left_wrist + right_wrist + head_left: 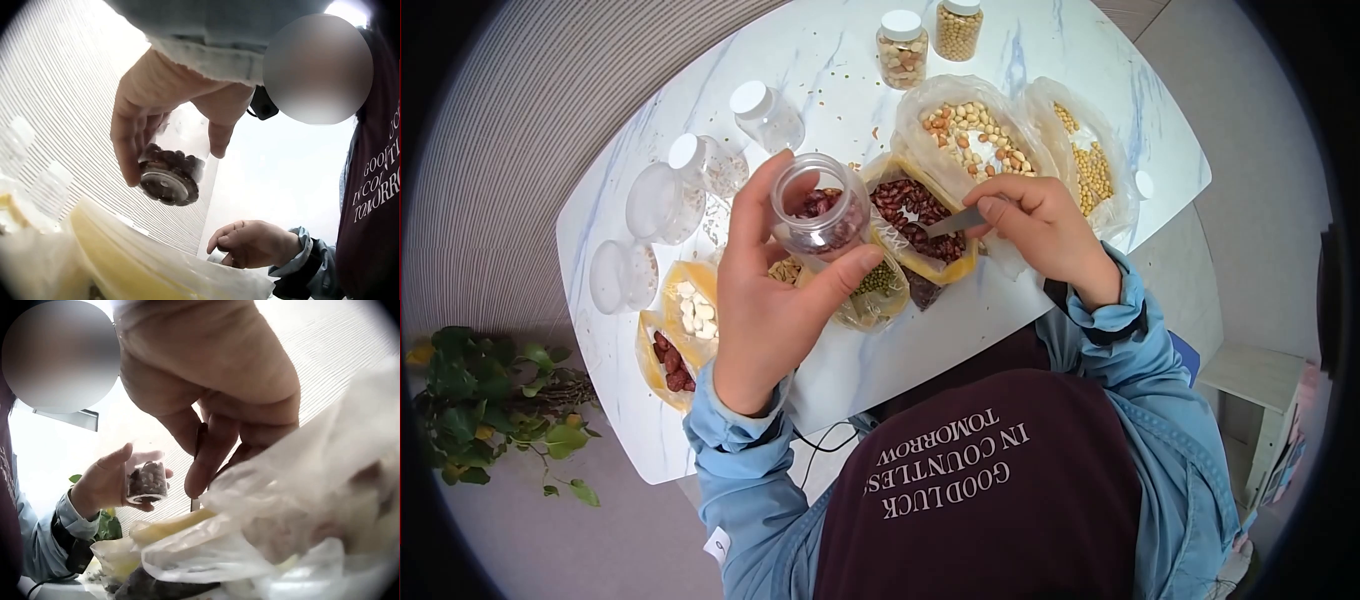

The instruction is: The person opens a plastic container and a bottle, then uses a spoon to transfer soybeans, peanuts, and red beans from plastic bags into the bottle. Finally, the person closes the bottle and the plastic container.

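My left hand [775,290] grips a clear open-topped jar [825,215] partly filled with dark red beans; its base with beans [169,181] shows in the left wrist view. Fingers and thumb wrap opposite sides of the jar. In my right hand [1045,230] a metal spoon [953,222] is pinched by its handle, its far end down among the dark red beans [895,200] in a yellow-edged plastic bag [962,268]. The jar is held left of that bag, above a bag of green beans [875,283].
Bags of peanuts [975,130] and yellow beans [1092,175] lie at the right. Two filled jars [902,50] stand at the back. Several clear jars [772,118] are at the left, with bags of white pieces [697,312] and red dates [672,362] in front. A white lid [1143,185] lies far right.
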### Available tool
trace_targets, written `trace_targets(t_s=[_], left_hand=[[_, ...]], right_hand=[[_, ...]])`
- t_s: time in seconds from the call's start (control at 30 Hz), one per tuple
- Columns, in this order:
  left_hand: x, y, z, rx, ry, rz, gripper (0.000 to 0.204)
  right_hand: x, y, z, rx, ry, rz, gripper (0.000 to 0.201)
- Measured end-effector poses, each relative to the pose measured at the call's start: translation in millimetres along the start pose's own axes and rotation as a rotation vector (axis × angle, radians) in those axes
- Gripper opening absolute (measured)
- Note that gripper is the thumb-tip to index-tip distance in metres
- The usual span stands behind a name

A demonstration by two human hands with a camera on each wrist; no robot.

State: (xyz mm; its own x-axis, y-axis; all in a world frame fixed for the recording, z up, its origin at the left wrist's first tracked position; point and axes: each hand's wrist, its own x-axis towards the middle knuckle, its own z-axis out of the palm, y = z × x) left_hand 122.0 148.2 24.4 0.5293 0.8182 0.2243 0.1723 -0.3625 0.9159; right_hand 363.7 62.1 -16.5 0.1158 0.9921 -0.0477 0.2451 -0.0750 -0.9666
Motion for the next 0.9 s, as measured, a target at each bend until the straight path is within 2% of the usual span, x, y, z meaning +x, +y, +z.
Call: trace_targets(t_s=[0.13,0.23,0.43,0.6,0.77,0.9], left_hand=[[-0.5,1.9,0.5,0.057,-0.038,-0.033,0.078],[-0.2,4.2,0.9,0.087,-0.074,-0.062,0.077],[-0.3,3.7,4.8,0.123,-0.174,-0.129,0.074],[-2.0,-0.9,9.7,0.234,-0.287,-0.13,0.076],[-2.5,-1.5,13.3,0.233,-0.305,-0.135,0.074],[-2.2,-1.7,13.1,0.178,-0.329,-0.205,0.074]], right_hand=[[-0.2,-6.6,-6.1,0.153,0.096,0.122,0.02],[1.5,-3.1,-16.8,0.232,0.113,0.144,0.021],[-1.7,-9.6,-28.9,0.32,0.232,0.055,0.023],[-10.9,-28.3,-27.3,0.242,0.278,-0.144,0.023],[-29.2,-51.9,-4.8,0.081,0.286,-0.32,0.017],[-29.3,-58.6,-11.7,-0.317,0.105,-0.645,0.017]])
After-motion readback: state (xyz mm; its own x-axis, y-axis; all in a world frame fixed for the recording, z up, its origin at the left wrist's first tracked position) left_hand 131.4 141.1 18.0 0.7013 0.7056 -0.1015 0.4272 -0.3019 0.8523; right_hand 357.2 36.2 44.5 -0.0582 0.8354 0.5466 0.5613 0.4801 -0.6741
